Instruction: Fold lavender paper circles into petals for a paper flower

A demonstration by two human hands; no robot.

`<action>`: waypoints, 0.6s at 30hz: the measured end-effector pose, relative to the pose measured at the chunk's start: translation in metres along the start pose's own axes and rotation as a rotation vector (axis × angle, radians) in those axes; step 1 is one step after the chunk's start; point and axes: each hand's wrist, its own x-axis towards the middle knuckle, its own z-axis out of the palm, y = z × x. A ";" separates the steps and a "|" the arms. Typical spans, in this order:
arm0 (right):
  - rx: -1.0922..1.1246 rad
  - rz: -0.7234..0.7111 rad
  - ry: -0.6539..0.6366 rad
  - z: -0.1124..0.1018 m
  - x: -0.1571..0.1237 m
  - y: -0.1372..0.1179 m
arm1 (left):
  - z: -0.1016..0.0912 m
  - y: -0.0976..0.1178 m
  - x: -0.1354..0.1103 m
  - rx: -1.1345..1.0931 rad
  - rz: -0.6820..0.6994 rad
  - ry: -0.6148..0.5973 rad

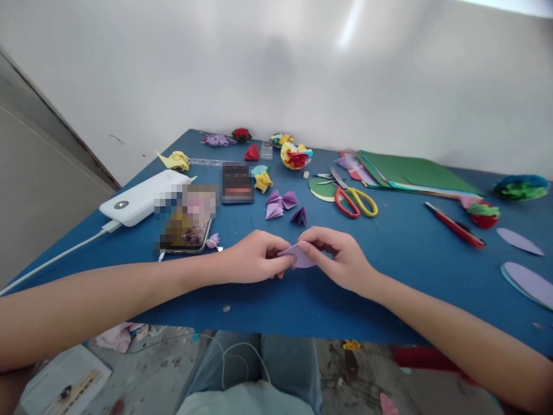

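Both hands meet over the blue table (401, 253) near its front edge. My left hand (254, 257) and my right hand (339, 259) each pinch one side of a small folded purple paper piece (297, 256), which rests on or just above the tabletop. Fingers of both hands are closed on it. Just beyond lie three folded purple paper pieces (283, 203).
Scissors (355, 199) with red and yellow handles, a red cutter (455, 225), stacked coloured paper sheets (410, 171), purple paper ovals (529, 280), several paper flowers (295, 155), a phone (188, 222), a white power bank (142, 197) with cable and a dark box (237, 183) lie on the table.
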 end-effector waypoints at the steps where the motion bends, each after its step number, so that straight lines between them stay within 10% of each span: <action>1: -0.019 -0.018 -0.002 0.000 0.000 -0.001 | 0.000 0.001 0.000 0.018 0.004 -0.007; 18: -0.170 -0.089 0.013 0.004 -0.004 -0.005 | 0.001 0.001 -0.002 0.111 0.079 -0.003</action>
